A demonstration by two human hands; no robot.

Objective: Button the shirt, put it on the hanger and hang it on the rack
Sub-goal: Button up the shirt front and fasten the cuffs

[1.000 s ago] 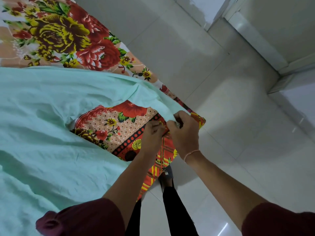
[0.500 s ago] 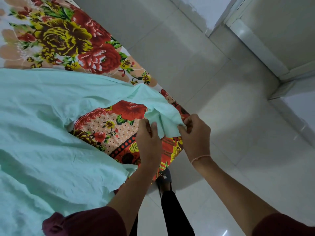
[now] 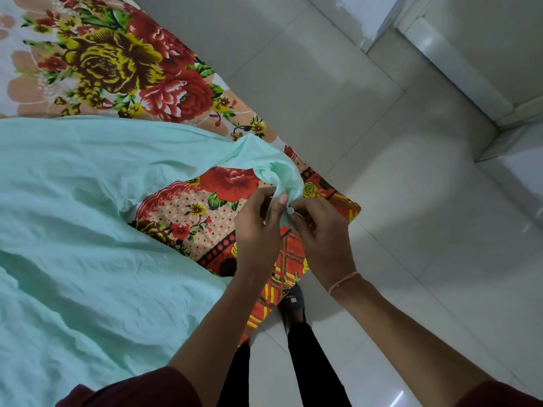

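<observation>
Two hands sit close together; left hand (image 3: pixel 258 227) pinches the mint shirt (image 3: pixel 88 230); right hand (image 3: pixel 323 230) pinches its button (image 3: pixel 290 210).

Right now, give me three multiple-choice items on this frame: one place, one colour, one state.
1. Where does the shirt lie?
A. spread on the floral bedsheet
B. on the floor tiles
C. on a hanger

2. What colour is the shirt?
A. maroon
B. mint green
C. white

3. What are the hands doing?
A. both hang idle
B. one holds a hanger
C. the left hand and right hand both pinch the shirt's edge at a button

Answers:
1. A, as the floral print shows around the cloth and through its gap.
2. B, as the whole cloth is pale green.
3. C, as the fingertips of both hands meet on the fabric beside the small round button.
</observation>
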